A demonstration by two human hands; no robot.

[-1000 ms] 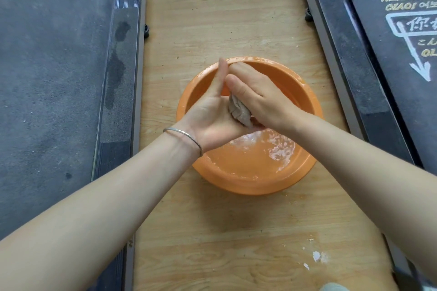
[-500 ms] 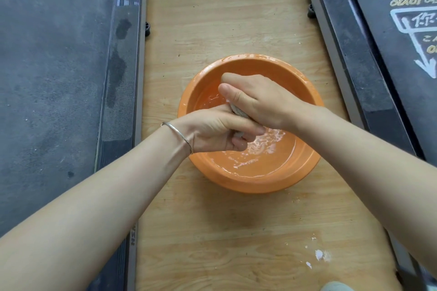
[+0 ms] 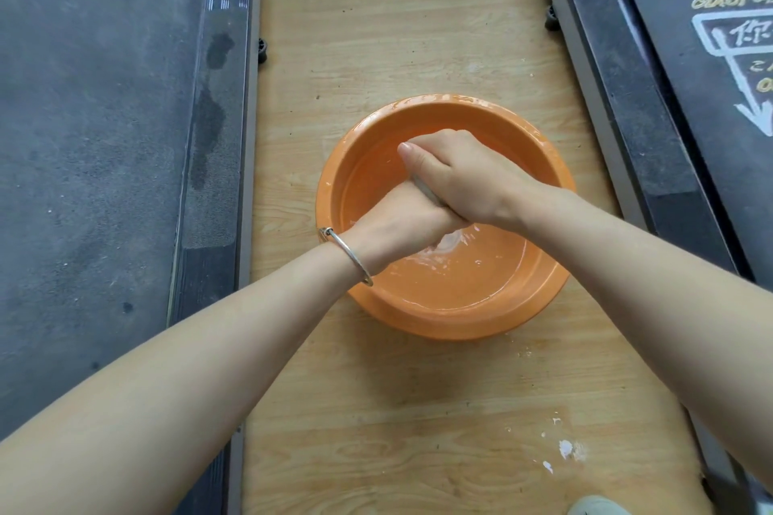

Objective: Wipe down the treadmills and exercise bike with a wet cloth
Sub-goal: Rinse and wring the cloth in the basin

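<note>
Gripped tight in both fists, the cloth (image 3: pixel 424 190) shows only a sliver — my right hand (image 3: pixel 464 176) atop my left hand (image 3: pixel 401 222) — above the orange basin (image 3: pixel 451 326), between left treadmill (image 3: pixel 83 138) and right treadmill (image 3: pixel 690 105).

Both bare arms reach out over the orange basin (image 3: pixel 460 324), meeting above its middle. The left forearm (image 3: pixel 188 380) comes in across the basin's near-left rim, and the right forearm (image 3: pixel 648 276) crosses its right rim. The left hand (image 3: pixel 397 220) is balled into a fist with its back up, sitting just towards the basin's near-left side. The right hand (image 3: pixel 468 176) is clenched too and lies pressed against the left one on the far side, its thumb (image 3: pixel 412 155) stretched towards the basin's left wall. Between the two fists only a thin pale strip of the cloth (image 3: pixel 424 191) shows, and both hands are wrapped tightly around it. Both wrists are bent slightly inward.
</note>
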